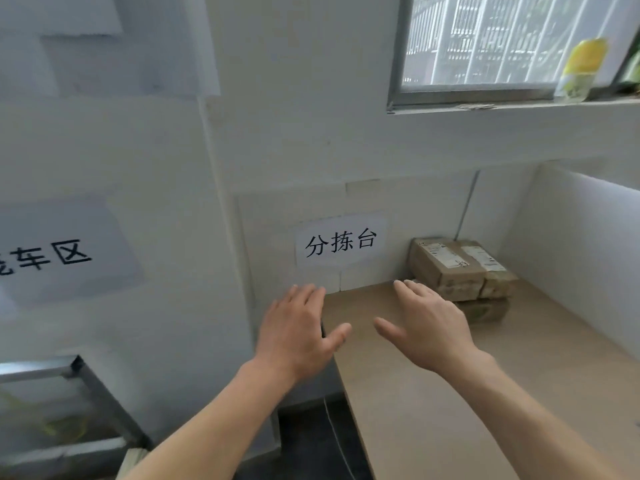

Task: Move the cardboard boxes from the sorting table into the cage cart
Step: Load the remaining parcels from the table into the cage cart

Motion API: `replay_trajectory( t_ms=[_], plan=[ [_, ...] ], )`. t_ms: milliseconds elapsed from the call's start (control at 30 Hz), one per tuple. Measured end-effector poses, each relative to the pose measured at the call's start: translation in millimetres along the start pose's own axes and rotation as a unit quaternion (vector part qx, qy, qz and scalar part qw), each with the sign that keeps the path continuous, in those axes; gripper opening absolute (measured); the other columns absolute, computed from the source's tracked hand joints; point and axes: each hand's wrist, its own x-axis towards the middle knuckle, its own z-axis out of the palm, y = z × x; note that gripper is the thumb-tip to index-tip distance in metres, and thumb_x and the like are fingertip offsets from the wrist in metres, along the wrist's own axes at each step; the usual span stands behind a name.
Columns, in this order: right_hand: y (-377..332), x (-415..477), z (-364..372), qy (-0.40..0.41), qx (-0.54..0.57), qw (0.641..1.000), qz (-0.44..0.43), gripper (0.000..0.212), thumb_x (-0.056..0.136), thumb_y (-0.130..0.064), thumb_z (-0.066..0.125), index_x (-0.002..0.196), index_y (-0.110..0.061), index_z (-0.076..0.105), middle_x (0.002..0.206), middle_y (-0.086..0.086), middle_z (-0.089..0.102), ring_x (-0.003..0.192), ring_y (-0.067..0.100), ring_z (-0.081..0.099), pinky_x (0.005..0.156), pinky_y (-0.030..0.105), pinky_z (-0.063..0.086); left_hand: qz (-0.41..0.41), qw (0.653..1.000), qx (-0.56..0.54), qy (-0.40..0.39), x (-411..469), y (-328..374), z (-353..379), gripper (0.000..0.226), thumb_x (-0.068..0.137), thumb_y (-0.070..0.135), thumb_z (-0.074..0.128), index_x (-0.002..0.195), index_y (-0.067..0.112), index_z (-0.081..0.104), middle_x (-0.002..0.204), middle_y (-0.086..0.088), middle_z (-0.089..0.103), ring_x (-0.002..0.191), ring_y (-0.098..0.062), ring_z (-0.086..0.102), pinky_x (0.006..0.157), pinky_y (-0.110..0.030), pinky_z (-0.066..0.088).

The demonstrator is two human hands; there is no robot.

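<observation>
Both flat, empty hands, left hand point(299, 332) and right hand point(427, 329), near stacked rectangular cardboard boxes point(457, 268)

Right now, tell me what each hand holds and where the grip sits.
Nothing. The left hand and the right hand are both open and empty, with no grip on the boxes on the table.

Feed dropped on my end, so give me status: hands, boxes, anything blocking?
Left hand and right hand open, empty, over the table. Boxes stacked in its back corner, not gripped. Nothing seen in the way.
</observation>
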Motion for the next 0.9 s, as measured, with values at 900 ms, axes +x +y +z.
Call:
replay_trajectory(
  t_ms=[900],
  plan=[
    [187,91,52,-0.037,-0.006,0.953,0.301,0.065,0.090,-0.066,0.053,0.135,-0.020,0.052,0.140,-0.001,0.054,0.133,0.018,0.048,0.101,0.034,0.044,0.119,0.976,-0.147,-0.111,244,111,129,0.072,0.095,0.067,0.045,0.150,0.020,0.042,0.153,0.004,0.044,0.139,-0.016,0.042,0.103,-0.032,0.040]
  ],
)
